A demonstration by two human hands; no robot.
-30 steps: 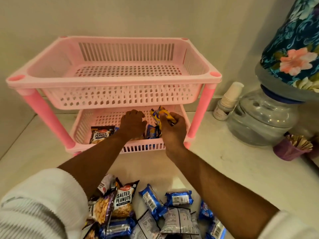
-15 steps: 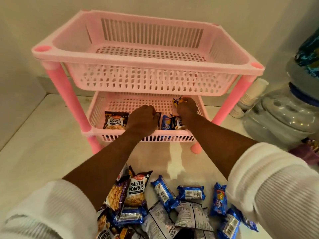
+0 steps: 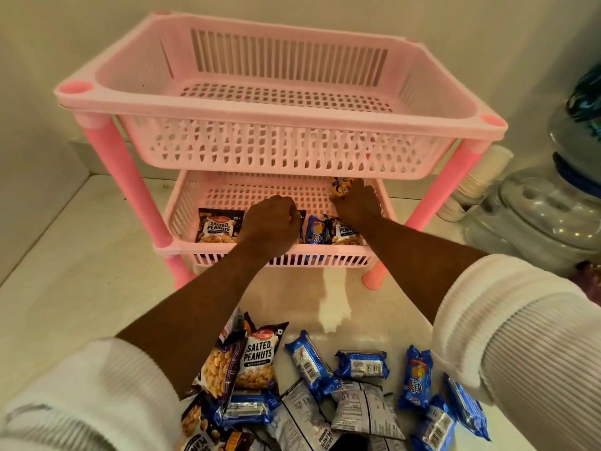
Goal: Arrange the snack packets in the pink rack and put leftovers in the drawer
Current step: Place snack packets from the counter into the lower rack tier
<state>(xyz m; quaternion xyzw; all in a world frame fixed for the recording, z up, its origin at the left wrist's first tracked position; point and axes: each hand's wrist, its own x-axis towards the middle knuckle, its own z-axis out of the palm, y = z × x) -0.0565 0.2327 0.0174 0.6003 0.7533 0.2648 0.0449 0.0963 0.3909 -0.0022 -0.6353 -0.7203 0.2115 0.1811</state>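
Observation:
A two-tier pink rack point(image 3: 279, 105) stands on the pale counter against the wall; its upper basket holds nothing. Both my hands reach into the lower basket point(image 3: 182, 245). My left hand point(image 3: 271, 221) is curled over packets at the basket's front middle, and what it holds is hidden. My right hand point(image 3: 356, 203) grips a yellow-blue packet point(image 3: 341, 187) at the back right. A salted peanuts packet point(image 3: 218, 225), a blue biscuit packet point(image 3: 315, 230) and another peanuts packet point(image 3: 348, 232) stand along the basket's front wall. A pile of loose snack packets point(image 3: 312, 379) lies near me on the counter.
A water dispenser with a floral-covered bottle point(image 3: 546, 219) stands at the right, with a stack of paper cups point(image 3: 471, 187) beside the rack's right leg. A wall closes the left side and the back.
The view has moved closer and lower over the rack. My right hand carried the yellow-blue packet from the basket's front deeper to its back right. My left hand stayed at the front packets.

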